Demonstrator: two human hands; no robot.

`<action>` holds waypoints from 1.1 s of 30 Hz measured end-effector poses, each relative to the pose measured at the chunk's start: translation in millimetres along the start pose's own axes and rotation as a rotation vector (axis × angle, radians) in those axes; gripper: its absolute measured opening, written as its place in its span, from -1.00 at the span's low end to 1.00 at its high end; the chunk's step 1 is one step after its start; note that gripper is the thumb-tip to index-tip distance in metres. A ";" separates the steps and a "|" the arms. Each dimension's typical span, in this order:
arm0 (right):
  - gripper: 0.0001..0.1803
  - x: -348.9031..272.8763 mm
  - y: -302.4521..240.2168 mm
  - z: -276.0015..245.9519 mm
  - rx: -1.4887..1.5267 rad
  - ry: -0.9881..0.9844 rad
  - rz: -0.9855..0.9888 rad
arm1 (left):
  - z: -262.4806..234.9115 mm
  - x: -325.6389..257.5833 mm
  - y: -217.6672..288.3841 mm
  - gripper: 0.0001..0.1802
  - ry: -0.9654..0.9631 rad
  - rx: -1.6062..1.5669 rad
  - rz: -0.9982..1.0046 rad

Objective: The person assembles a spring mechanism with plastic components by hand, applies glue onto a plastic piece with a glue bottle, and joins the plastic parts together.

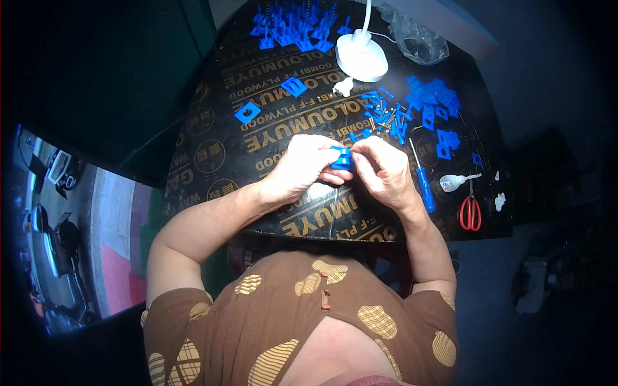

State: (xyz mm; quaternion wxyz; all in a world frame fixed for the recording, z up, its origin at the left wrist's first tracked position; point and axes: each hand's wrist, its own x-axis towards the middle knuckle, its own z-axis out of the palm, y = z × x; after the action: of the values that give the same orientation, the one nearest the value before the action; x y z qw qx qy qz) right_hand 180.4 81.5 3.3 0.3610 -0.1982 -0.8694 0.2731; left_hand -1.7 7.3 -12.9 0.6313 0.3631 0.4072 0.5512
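Over the near part of the black board, my left hand (301, 166) is closed around a small blue plastic part (341, 158), holding it between thumb and fingers. My right hand (385, 168) meets it from the right, thumb and fingertips pinched together at the part's edge. Whatever sits in that pinch is too small or hidden to make out. Just beyond my hands lies a loose pile of blue pins and metal screws (387, 116). Two square blue plates, one with a round hole (247, 113) and one with slots (293, 87), rest farther left.
Right of my hand lie a blue screwdriver (422, 180), a white squeeze bottle (454, 183) and red-handled scissors (470, 212). More blue plates (432, 96) are heaped beyond. A white lamp base (362, 59), a clear plastic bag (418, 40) and upright blue assemblies (293, 27) stand at the back.
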 end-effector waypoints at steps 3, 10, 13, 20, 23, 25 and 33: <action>-0.89 -0.3 -0.1 0.6 0.010 0.005 0.014 | -0.3 -0.1 0.2 -0.70 -0.005 -0.002 0.001; -0.89 -1.0 0.2 1.7 0.026 0.008 0.039 | -2.7 0.6 -2.2 -0.69 -0.013 -0.025 -0.003; -0.87 -0.5 1.9 2.4 0.026 0.026 0.020 | -4.6 2.1 -3.8 -0.69 -0.010 -0.073 -0.005; -0.76 -0.1 4.7 5.6 0.076 0.040 0.008 | -8.4 4.8 -5.9 -0.70 -0.032 -0.158 -0.016; -0.75 -1.7 4.0 4.0 0.059 0.017 0.055 | -9.2 5.3 -6.3 -0.70 -0.035 -0.169 -0.026; -0.73 -1.4 3.6 4.3 0.053 0.022 0.052 | -9.0 4.8 -6.8 -0.70 -0.031 -0.184 -0.029; -0.70 -1.9 1.5 1.0 0.084 0.047 0.137 | -11.6 7.4 -0.3 -0.67 -0.034 -0.286 -0.082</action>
State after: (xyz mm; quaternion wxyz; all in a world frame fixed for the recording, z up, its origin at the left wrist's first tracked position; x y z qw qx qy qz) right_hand 181.1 81.4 0.8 0.3699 -0.2485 -0.8328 0.3284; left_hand -11.7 14.7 -18.8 0.7055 0.2619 0.3281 0.5710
